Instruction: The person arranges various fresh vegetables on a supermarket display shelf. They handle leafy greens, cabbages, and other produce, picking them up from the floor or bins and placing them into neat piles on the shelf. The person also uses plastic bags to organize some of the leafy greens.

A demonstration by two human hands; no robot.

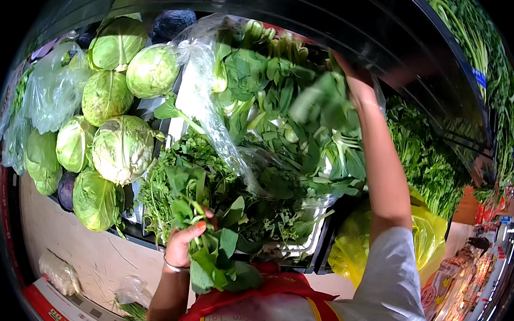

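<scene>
My left hand (181, 243), with a bracelet at the wrist, grips a small bunch of leafy greens (219, 260) close to my body. Farther out, my right hand (354, 77) reaches to the back of the display, its fingers partly hidden in shadow. Motion-blurred bok choy (324, 103) hangs at that hand and appears held by it. Below lies a pile of bok choy (245, 70), partly under a clear plastic bag (211, 106). Nearer to me, cilantro (186, 151) fills the front of the display.
Round cabbages (123, 144) are stacked on the left, with a purple cabbage (67, 189) among them. A yellow plastic bag (350, 243) hangs at the front right beside leafy celery (424, 150). A dark shelf panel (319, 20) overhangs the back. Bagged produce (58, 272) sits low at left.
</scene>
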